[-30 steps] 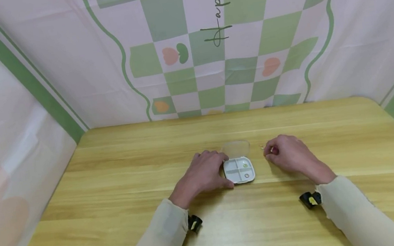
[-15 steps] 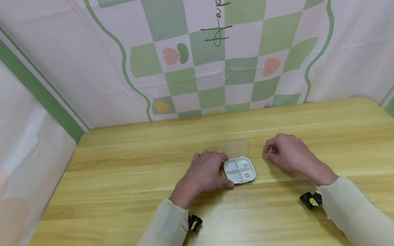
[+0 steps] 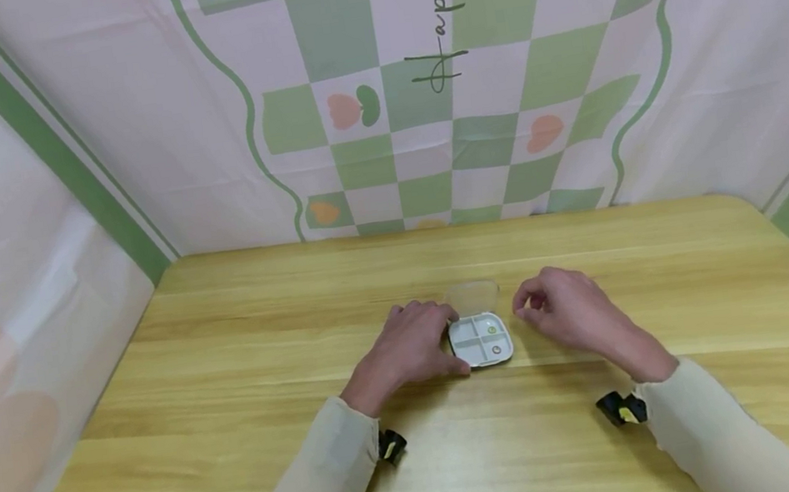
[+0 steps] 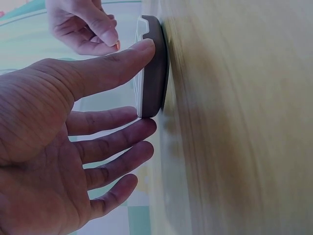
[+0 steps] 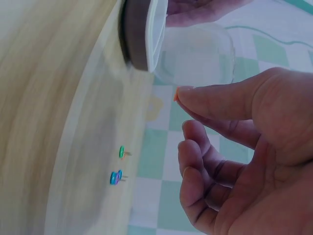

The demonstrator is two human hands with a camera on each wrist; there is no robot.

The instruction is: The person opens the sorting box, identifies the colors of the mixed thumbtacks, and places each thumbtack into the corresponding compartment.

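Note:
A small white box (image 3: 466, 350) with a dark underside and four-way dividers lies on the table, its transparent lid (image 3: 473, 297) folded back. My left hand (image 3: 412, 346) grips it from the left, thumb at the near edge and index finger at the far edge. One small round piece lies in each right-hand compartment. Just right of the box, my right hand (image 3: 571, 303) pinches a small orange thumbtack (image 5: 176, 94) between thumb and index finger, mostly hidden by the fingertips. In the right wrist view, a green thumbtack (image 5: 122, 152) and blue thumbtacks (image 5: 114, 177) rest on the table, pins up.
The wooden table (image 3: 253, 316) reaches back to a green and white checked cloth (image 3: 418, 142). Another cloth (image 3: 12, 274) hangs along the left side. Each wrist carries a small black camera, one of them the right camera (image 3: 622, 409).
My right hand has moved left toward the box and lifted slightly, with the orange thumbtack pinched. The left hand and the box have stayed nearly still.

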